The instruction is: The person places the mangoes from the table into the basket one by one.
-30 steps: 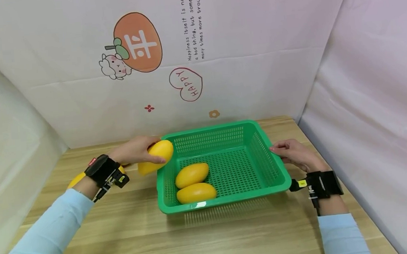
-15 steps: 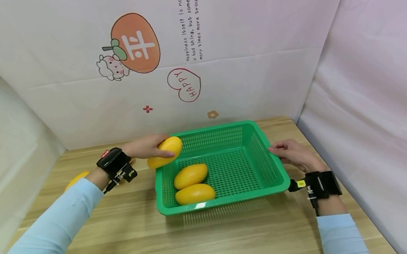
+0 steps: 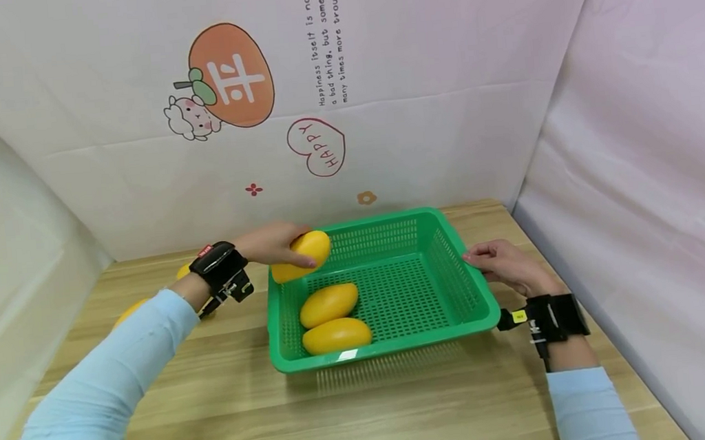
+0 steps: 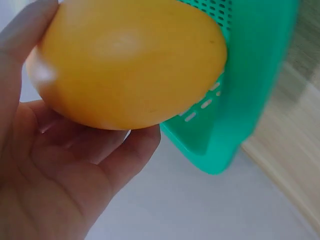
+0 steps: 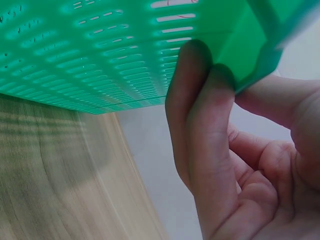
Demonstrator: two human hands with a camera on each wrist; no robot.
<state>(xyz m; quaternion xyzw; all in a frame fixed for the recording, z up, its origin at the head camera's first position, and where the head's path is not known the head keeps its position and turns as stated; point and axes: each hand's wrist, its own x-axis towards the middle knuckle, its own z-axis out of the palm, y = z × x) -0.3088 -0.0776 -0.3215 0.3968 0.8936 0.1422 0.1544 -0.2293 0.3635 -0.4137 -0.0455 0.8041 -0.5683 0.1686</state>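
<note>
My left hand (image 3: 276, 245) grips a yellow mango (image 3: 303, 255) above the left rim of a green plastic basket (image 3: 400, 346). In the left wrist view the thumb and fingers lie round the mango (image 4: 135, 65), with the basket wall (image 4: 250, 90) just behind it. Two more mangoes, one (image 3: 329, 305) behind the other (image 3: 337, 336), lie at the basket's left end. On the far right, my right hand (image 3: 508, 263) pinches the basket's right rim. The right wrist view shows its fingers (image 5: 210, 130) under the rim, against the slotted outer wall (image 5: 110, 55).
Behind the left forearm, partly hidden, further yellow mangoes (image 3: 128, 312) lie on the wooden table (image 3: 229, 395). White printed cloth (image 3: 421, 138) stands close behind the basket and along both sides.
My left hand has carried the mango rightward, from outside the basket's left edge to over its rim. The right hand keeps its hold, and the basket stays in place.
</note>
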